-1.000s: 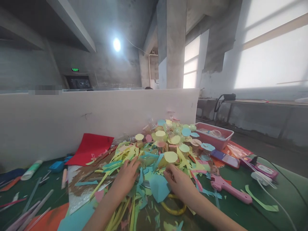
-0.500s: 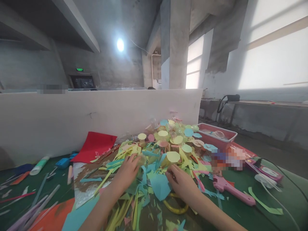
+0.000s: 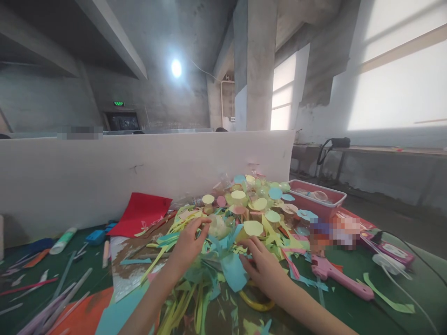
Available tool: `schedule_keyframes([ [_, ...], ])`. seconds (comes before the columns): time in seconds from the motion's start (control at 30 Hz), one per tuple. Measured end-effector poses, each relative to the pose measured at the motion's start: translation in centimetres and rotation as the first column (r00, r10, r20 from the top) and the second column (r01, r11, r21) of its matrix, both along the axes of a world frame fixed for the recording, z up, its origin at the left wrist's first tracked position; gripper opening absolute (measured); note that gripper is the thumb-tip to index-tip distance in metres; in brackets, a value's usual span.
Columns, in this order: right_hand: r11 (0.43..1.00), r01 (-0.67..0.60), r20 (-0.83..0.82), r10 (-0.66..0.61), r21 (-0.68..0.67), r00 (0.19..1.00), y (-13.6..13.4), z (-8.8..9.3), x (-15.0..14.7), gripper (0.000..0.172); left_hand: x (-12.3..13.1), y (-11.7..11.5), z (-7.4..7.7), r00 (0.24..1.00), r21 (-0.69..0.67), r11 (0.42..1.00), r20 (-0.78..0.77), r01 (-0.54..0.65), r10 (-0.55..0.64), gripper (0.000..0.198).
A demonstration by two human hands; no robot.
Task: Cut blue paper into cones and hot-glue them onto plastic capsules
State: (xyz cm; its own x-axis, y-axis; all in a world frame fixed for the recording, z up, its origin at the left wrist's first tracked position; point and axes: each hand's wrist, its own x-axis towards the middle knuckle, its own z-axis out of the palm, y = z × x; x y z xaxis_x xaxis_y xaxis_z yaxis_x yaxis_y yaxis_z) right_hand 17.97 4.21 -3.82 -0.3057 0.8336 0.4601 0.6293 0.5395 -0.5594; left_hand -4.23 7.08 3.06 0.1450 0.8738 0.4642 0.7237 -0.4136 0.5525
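Observation:
Over a heap of cut paper strips, my left hand (image 3: 190,237) hangs with thumb and fingers apart. Close to its fingertips is a rounded, pale translucent piece (image 3: 218,226), its kind unclear. My right hand (image 3: 262,261) has its fingers spread beside a piece of blue paper (image 3: 233,271), perhaps touching its edge. Between the hands, blue paper strips (image 3: 228,242) stick up from the pile. Just beyond my right hand sits a pale yellow paper disc (image 3: 253,228). A yellow ring (image 3: 256,304) lies partly under my right hand and wrist.
A pink glue gun (image 3: 342,278) lies at right near cables. Behind it stands a pink basket (image 3: 319,202). Several paper discs cluster at the back before a white partition (image 3: 174,160). Red paper (image 3: 143,211), a glue stick (image 3: 63,240) and orange paper (image 3: 85,311) lie left.
Both hands' fingers have spread wider. My left fingertips have lifted slightly, showing more of the translucent piece. Blue strips between the hands stand higher. The whole view has shifted a little.

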Motion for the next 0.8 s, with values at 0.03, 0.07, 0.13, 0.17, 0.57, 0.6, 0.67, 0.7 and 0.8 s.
schedule_keyframes([
  [0.03,1.000,-0.004,-0.020,0.004,-0.012,1.000,0.0,0.0,0.0,0.028,0.2,-0.2,0.2,1.000,-0.014,1.000,0.013,0.013,-0.013,0.030],
  [0.07,1.000,-0.007,-0.044,0.006,-0.026,0.999,0.0,0.0,0.0,0.032,0.5,-0.4,0.3,0.999,-0.034,0.999,0.030,0.033,-0.032,0.030],
  [0.13,0.998,-0.004,-0.086,-0.001,-0.063,0.996,-0.1,0.1,0.1,0.042,0.9,-0.8,0.6,0.994,-0.097,0.991,0.071,0.090,-0.083,0.031],
  [0.17,0.996,0.001,-0.102,-0.010,-0.084,0.995,-0.1,0.1,0.1,0.048,1.2,-1.1,0.7,0.989,-0.134,0.983,0.093,0.123,-0.111,0.032],
  [0.57,0.984,-0.071,-0.248,0.029,-0.161,0.968,-0.1,0.1,0.0,0.056,3.3,-2.6,0.6,0.951,-0.339,0.890,0.067,0.306,-0.302,0.034],
  [0.6,0.983,-0.064,-0.235,0.022,-0.174,0.972,-0.2,0.3,0.0,0.053,3.2,-2.5,0.6,0.949,-0.358,0.880,0.072,0.313,-0.308,0.036],
  [0.67,0.980,-0.048,-0.214,0.005,-0.194,0.977,-0.3,0.5,0.0,0.050,3.0,-2.5,0.5,0.947,-0.383,0.868,0.074,0.315,-0.312,0.039],
  [0.7,0.979,-0.043,-0.211,0.000,-0.202,0.977,-0.3,0.6,0.0,0.049,3.0,-2.5,0.5,0.947,-0.381,0.869,0.068,0.316,-0.314,0.041],
  [0.8,0.974,-0.042,-0.221,-0.008,-0.223,0.975,-0.3,0.5,0.0,0.050,3.1,-2.7,0.6,0.943,-0.354,0.879,0.029,0.319,-0.331,0.040],
])
